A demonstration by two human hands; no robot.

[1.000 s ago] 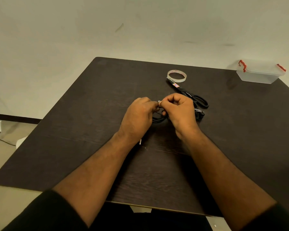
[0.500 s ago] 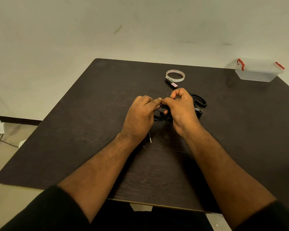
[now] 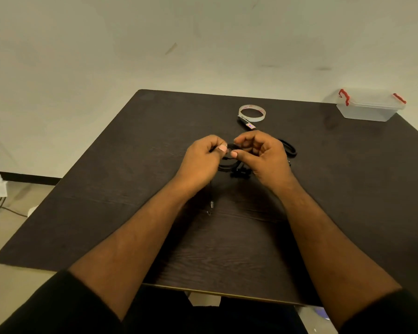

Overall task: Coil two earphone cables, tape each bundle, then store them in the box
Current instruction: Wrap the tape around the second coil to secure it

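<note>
Hands (image 3: 204, 157) slightly apart, cable (image 3: 229, 147) between.

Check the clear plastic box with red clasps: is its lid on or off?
On. The clear plastic box at the table's far right corner has its lid seated flat, both red clasps at its ends; whether they are latched, cannot tell.

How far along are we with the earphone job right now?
Early. Nothing looks taped or stored: the box sits closed at the far right corner. In hand: the left hand and right hand pinch a black cable, its plug hanging loose. Left: taping with the tape roll, then boxing.
</note>
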